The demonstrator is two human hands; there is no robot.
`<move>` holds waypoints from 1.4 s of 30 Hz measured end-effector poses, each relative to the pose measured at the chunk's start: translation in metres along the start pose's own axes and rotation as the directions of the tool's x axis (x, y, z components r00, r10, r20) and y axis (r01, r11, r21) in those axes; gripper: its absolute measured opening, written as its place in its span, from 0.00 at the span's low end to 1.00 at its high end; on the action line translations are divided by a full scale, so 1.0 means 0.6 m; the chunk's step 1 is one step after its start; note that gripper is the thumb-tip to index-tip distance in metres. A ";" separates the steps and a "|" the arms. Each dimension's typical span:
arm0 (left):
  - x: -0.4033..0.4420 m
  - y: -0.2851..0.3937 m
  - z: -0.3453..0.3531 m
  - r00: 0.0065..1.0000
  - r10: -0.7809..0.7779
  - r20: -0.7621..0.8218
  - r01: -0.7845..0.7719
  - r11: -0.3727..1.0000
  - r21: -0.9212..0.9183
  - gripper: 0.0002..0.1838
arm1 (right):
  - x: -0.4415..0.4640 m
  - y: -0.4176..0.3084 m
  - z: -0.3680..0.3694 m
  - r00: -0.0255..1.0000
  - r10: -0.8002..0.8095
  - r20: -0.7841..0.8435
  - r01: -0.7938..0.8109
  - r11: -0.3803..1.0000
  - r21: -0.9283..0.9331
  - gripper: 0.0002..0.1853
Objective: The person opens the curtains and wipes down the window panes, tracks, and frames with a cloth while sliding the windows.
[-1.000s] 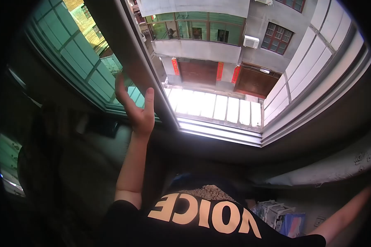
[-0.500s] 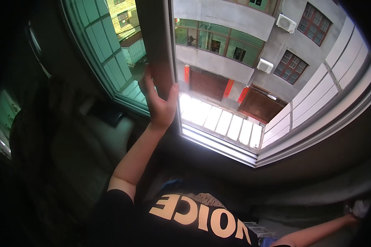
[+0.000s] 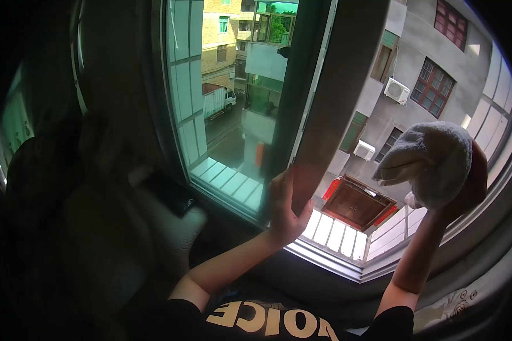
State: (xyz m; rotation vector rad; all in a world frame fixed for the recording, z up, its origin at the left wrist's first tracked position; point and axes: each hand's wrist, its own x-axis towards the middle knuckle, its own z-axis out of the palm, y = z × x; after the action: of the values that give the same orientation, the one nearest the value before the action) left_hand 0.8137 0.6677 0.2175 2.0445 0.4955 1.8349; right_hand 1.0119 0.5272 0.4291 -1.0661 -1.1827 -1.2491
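My left hand [image 3: 287, 210] is wrapped around the lower part of the dark upright edge of a sliding window sash [image 3: 338, 74]. Its thumb lies on the right side of that edge and the fingers on the left. Green-tinted glass [image 3: 239, 148] fills the sash. My right hand [image 3: 477, 179] is raised on the right, in front of the open part of the window, closed on a bunched white cloth [image 3: 438, 165]. The cloth covers most of the right fingers.
A pale window track [image 3: 335, 264] runs along the bottom of the opening and turns a corner at the right. Patterned fabric [image 3: 458, 304] hangs at the lower right. Outside stand a grey building with air conditioners [image 3: 396, 91] and a parked truck [image 3: 219, 102].
The sash has slid right with my left hand on it, narrowing the opening. My right hand has risen from the lower right, bringing the white cloth up. The view has tilted up.
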 end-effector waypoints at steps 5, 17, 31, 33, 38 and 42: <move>-0.011 0.015 -0.002 0.986 0.000 0.169 0.017 0.995 -0.102 0.46 | 0.092 -0.042 0.081 0.946 -0.240 -0.220 0.223 0.970 -0.097 0.16; 0.003 0.034 -0.011 0.838 0.321 0.442 -0.055 0.854 -0.517 0.25 | -0.037 -0.208 0.131 0.713 -0.316 0.626 0.544 0.813 -0.208 0.21; 0.058 0.006 -0.002 0.624 0.575 0.530 0.037 0.655 -0.754 0.10 | 0.010 -0.108 0.135 0.945 -0.006 0.327 0.153 0.892 -0.426 0.21; 0.103 -0.019 -0.087 0.784 0.556 0.277 -0.320 0.743 -0.588 0.11 | 0.025 -0.086 0.133 0.945 -0.122 0.303 0.251 0.864 -0.437 0.23; 0.222 -0.174 -0.249 0.940 0.203 -0.275 -0.207 0.978 0.014 0.26 | 0.109 -0.072 0.141 0.945 -0.069 0.320 0.206 0.884 -0.419 0.27; 0.249 -0.248 -0.263 0.996 0.010 -0.093 -0.016 0.998 -0.057 0.32 | 0.265 -0.002 0.181 0.944 -0.296 0.144 0.329 0.849 -0.413 0.33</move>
State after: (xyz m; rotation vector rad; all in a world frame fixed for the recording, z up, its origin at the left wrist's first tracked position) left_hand 0.6676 0.8738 0.2926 1.9367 0.4487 1.9353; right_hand 0.9984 0.6168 0.5991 -1.2840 -1.1979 -1.8043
